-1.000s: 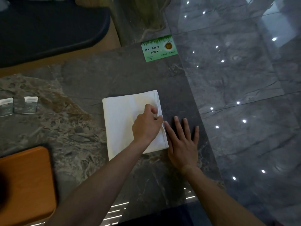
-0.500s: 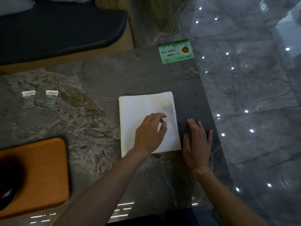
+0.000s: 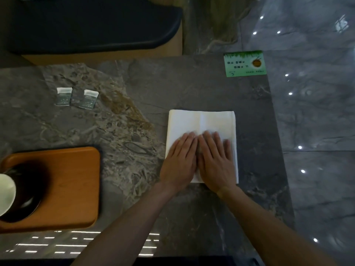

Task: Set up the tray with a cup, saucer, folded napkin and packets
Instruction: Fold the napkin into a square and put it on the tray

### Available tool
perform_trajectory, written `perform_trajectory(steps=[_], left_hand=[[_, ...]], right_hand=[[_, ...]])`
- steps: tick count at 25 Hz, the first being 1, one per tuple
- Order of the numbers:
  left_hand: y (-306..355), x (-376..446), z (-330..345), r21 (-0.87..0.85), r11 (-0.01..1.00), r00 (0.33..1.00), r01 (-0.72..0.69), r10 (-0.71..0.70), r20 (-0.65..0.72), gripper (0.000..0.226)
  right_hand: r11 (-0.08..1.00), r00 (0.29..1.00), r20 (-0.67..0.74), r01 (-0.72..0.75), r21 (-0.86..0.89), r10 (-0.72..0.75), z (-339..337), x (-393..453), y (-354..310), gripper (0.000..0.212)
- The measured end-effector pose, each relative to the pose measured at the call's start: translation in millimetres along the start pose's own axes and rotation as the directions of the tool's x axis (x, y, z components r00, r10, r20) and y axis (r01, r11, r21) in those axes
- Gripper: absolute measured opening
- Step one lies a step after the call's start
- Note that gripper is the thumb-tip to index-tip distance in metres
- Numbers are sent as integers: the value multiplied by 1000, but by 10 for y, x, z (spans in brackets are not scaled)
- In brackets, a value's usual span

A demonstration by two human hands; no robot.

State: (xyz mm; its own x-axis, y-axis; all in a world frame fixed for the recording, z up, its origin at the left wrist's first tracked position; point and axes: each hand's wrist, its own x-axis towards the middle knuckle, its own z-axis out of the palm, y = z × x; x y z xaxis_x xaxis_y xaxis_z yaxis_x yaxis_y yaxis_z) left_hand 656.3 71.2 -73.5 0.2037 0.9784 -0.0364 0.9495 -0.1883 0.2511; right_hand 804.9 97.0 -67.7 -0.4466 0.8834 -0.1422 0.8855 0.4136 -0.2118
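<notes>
Where both hands (image 3: 197, 162) lie flat: white folded napkin (image 3: 201, 123), square-edged.

Bare marble table (image 3: 134, 169) lies open between the napkin (image 3: 201, 121) and the wooden tray (image 3: 76, 179). Two packets (image 3: 76, 97) sit well apart at the far left; a green card (image 3: 245, 63) occupies the far right corner.

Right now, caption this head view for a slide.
Both hands, left and right, press a white napkin flat on the stone table.
</notes>
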Motion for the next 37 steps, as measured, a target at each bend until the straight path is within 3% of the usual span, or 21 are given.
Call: perform_trajectory(steps=[9,14,18,23,25,27,29,31,37], left_hand=[[-425,413,-110,100,988,991,120,-126,54,75],[-519,570,-108,112,988,992,108,-115,56,78],[-617,727,-152,126,976,984,177,-180,17,79],[-670,842,-290,99,978,982,185,-187,7,74],[-632,732,-303,43,984,984,171,-169,-57,70],[-550,542,-273,17,991,991,129,-128,-43,68],[-501,365,-227,51,990,991,128,-130,31,69],[-510,304,-203,69,987,987,148,-152,56,70],[-476,17,-94,31,984,984,177,-177,18,66]], right_hand=[[995,999,41,-22,-93,26,32,34,-16,81],[998,998,55,-26,-54,29,9,48,-28,89],[999,998,58,-37,-39,39,3,50,-37,90],[998,994,98,-55,12,54,-117,36,-59,78],[989,997,-17,-76,127,78,-253,229,-54,64],[983,994,-100,-14,185,33,-431,677,-17,55],[976,980,15,197,89,-199,-555,1150,1,53],[923,906,186,385,9,-380,-513,1430,-2,55],[900,908,144,412,-141,-394,-222,1495,65,54]])
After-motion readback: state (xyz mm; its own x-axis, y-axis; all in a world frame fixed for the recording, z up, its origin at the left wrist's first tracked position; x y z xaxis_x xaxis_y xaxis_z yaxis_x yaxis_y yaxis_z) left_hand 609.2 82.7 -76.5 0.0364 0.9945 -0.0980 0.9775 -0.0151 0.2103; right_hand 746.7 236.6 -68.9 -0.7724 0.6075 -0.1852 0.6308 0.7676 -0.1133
